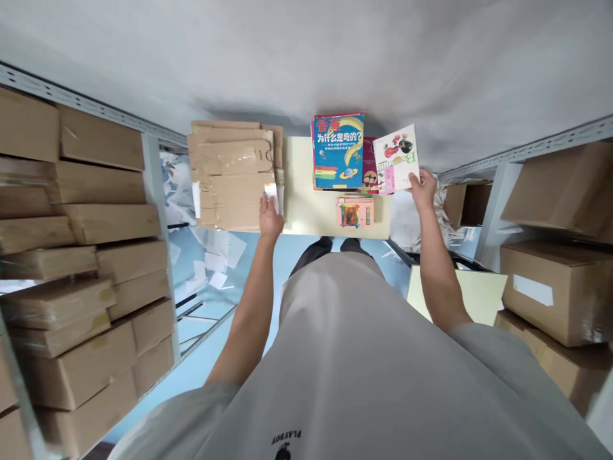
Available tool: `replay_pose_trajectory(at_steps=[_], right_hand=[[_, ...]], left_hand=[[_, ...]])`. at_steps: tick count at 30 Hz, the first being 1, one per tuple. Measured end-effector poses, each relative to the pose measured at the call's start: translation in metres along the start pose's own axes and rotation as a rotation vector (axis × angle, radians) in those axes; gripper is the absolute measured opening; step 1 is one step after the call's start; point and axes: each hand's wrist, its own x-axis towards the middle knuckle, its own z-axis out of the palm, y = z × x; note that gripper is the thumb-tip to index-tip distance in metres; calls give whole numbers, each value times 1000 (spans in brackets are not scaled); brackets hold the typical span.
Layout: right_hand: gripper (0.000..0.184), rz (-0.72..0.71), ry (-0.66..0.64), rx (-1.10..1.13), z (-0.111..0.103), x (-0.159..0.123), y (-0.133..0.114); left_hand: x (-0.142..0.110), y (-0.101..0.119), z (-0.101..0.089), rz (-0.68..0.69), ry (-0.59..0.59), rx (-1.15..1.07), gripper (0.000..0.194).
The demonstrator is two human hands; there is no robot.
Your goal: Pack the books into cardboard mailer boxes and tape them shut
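My right hand (423,190) grips the lower right corner of a white booklet (396,153) with red fruit printed on its cover. The booklet is tilted over the right side of a pile of books. On top of that pile lies a blue book (338,153) with a yellow banana shape, and a magenta book (370,169) shows beside it. My left hand (271,217) is at the right edge of a stack of flattened cardboard (234,185), its fingers closed about a small white slip (271,191). In front of the books sits a small pile of pink booklets (355,213).
Everything rests on a pale yellow tabletop (299,191) against a grey wall. Shelves with cardboard boxes (110,255) rise on the left, and more boxes (560,287) stand on the right. Loose white papers (218,259) litter the blue floor at left.
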Motion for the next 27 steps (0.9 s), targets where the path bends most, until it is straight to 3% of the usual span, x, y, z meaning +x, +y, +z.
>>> replay_pose_trajectory(at_steps=[4, 7, 10, 13, 17, 20, 23, 27], right_hand=[[72, -34, 17, 174, -16, -46, -35], [73, -6, -84, 294, -1, -90, -71], [75, 76, -260, 411, 41, -131, -104], [77, 165, -415, 511, 103, -163, -126], [76, 268, -550, 575, 193, -193, -131], [65, 374, -558, 537, 247, -210, -124], [55, 463, -460, 443, 278, -222, -115], [50, 480, -418, 412, 288, -227, -106]], left_hand=[[-5, 0, 3, 20, 15, -53, 69], [-6, -9, -8, 23, 67, -82, 67], [-4, -29, -29, -11, 144, -100, 70], [0, -54, -49, -34, 132, -135, 75], [4, -77, -62, -21, 65, -188, 80], [4, -84, -61, 26, 30, -221, 84], [2, -87, -57, 70, 5, -258, 82], [3, -90, -54, 90, 0, -282, 81]])
